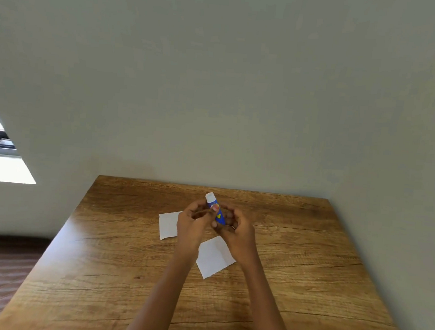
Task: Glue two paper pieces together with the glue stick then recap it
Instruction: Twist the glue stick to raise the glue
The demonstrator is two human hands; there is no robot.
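One white square paper piece (215,257) lies on the brown wooden desk (308,248), just beneath the right hand (237,233). Both hands grip a blue cylindrical glue stick (219,214), tilted above the desk: the right hand is curled round its lower end, and the left hand (191,222) pinches it below its white cap (210,197). A second white paper piece (168,224) lies beside the left hand.

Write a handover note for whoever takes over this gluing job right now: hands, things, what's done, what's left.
Left hand and right hand both grip the blue glue stick above the wooden table.
Its white cap appears to be on.
The far paper piece and near paper piece lie apart, unjoined.
Done: stick picked up.
Left: uncap, apply glue, press pieces together, recap.
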